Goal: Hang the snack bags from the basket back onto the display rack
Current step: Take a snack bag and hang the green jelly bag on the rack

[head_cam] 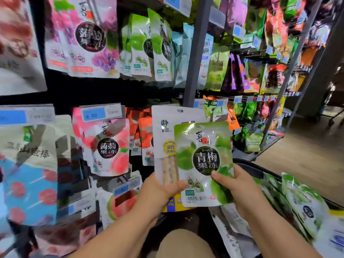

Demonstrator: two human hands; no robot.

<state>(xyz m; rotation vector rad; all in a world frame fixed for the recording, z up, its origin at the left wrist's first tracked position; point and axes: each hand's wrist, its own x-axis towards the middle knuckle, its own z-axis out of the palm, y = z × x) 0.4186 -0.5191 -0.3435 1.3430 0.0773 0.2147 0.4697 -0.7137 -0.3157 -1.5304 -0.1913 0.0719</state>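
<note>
Two snack bags are held up in front of the display rack (193,53). A green plum jelly bag (202,146) lies in front of a taller white bag (163,127) with a yellow label. My left hand (160,190) grips the lower edges of both, thumb across the green bag's bottom left. My right hand (236,187) pinches the green bag at its lower right, thumb on the front. Matching green plum bags (160,47) hang on the upper row. The black basket (264,174) at the lower right holds more green bags (301,202).
Purple grape jelly bags (87,38) hang at the upper left, pink peach jelly bags (109,146) at mid left, orange bags (143,135) behind my left hand. Blue price tags (96,113) sit on the hooks. A wooden floor (307,157) opens to the right. My knee (184,244) is below.
</note>
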